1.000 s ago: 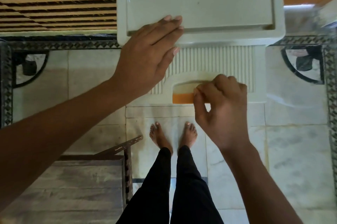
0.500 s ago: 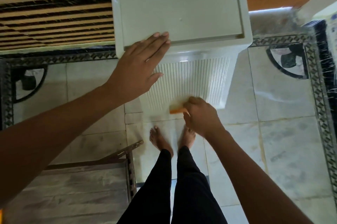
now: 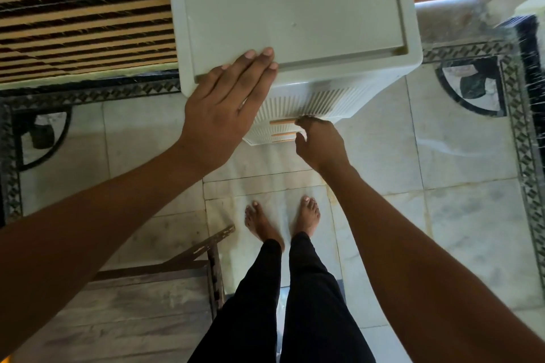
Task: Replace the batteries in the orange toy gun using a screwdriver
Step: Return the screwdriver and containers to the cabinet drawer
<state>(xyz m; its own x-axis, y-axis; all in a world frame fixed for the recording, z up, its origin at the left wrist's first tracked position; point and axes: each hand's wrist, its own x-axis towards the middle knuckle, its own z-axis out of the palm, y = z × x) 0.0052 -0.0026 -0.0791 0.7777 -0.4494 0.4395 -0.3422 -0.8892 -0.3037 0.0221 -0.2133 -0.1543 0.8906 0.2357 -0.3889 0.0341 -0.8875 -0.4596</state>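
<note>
Your left hand [image 3: 227, 103] lies flat, fingers together, on top of the plastic drawer cabinet [image 3: 295, 8]. Your right hand [image 3: 320, 144] curls at an orange drawer handle [image 3: 281, 121] low on the front; whether it grips, I cannot tell. A hard pull could tip or slide the cabinet on the tiled floor [image 3: 457, 215] unless the left hand bears down. The orange toy gun and screwdriver are out of sight, perhaps in a drawer; the drawer fronts are steeply foreshortened.

Home: inlaid marble floor [image 3: 472, 215], plastic drawers [image 3: 295, 8]
</note>
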